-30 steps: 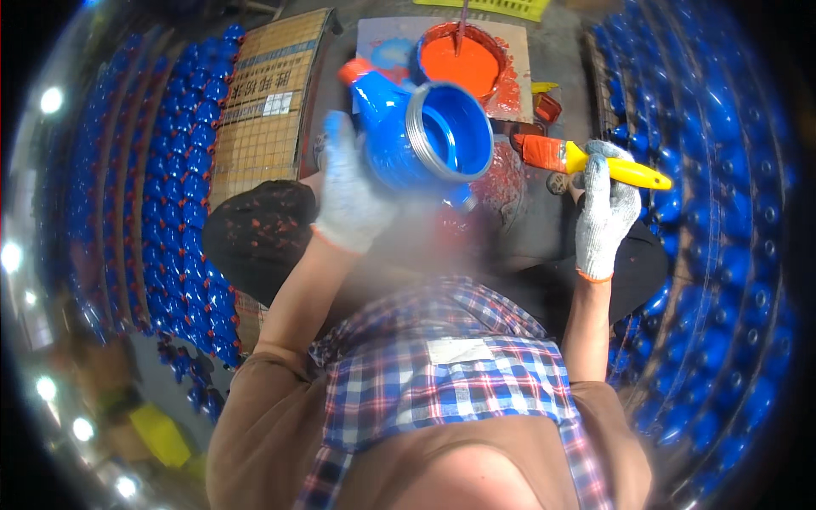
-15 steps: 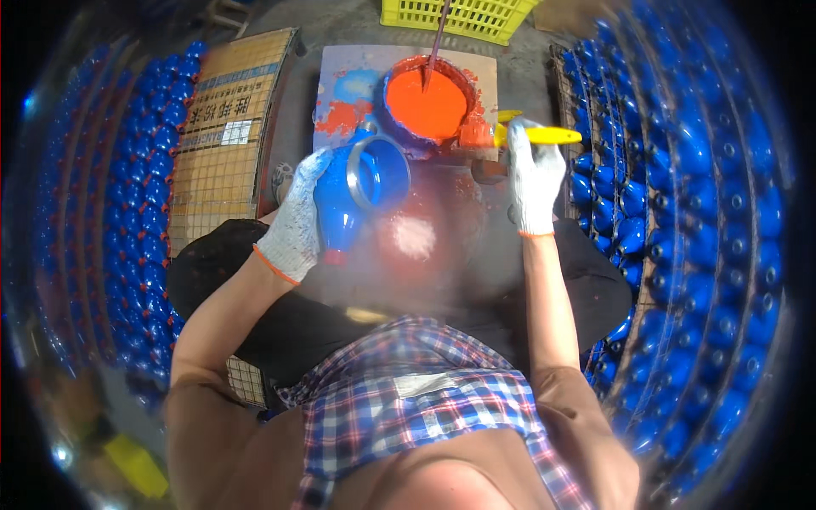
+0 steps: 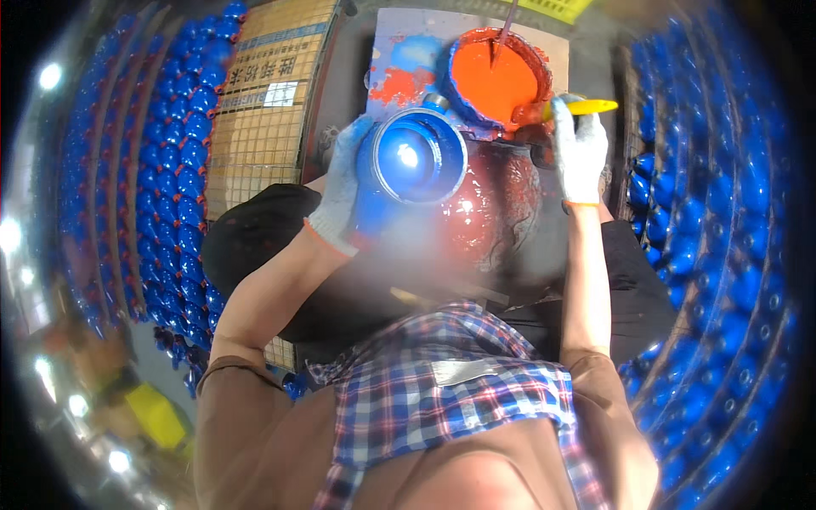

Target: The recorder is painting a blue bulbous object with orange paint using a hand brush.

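My left hand (image 3: 338,183), in a white glove with an orange cuff, is closed around the side of a hollow blue shell (image 3: 418,160). Its wide round mouth faces up at me, showing a shiny blue inside; its lower end is blurred. My gloved right hand (image 3: 582,157) grips a paintbrush by its yellow handle (image 3: 595,107). The brush's orange-coated bristles (image 3: 535,112) are at the near right rim of a round bucket (image 3: 453,89) of bright orange paint (image 3: 491,81). A thin stick (image 3: 510,24) stands in the paint.
Under the bucket lies a paint-stained board (image 3: 395,47). A red-stained rounded surface (image 3: 476,208) is between my knees. Racks of glossy blue pieces stand left (image 3: 174,178) and right (image 3: 697,238). Left of the board is a wire-covered cardboard panel (image 3: 263,127); a yellow crate (image 3: 552,7) sits beyond.
The blue shell has turned in my left hand, its mouth swinging from facing right to facing up. The brush stays near the bucket's rim. The whole view has shifted.
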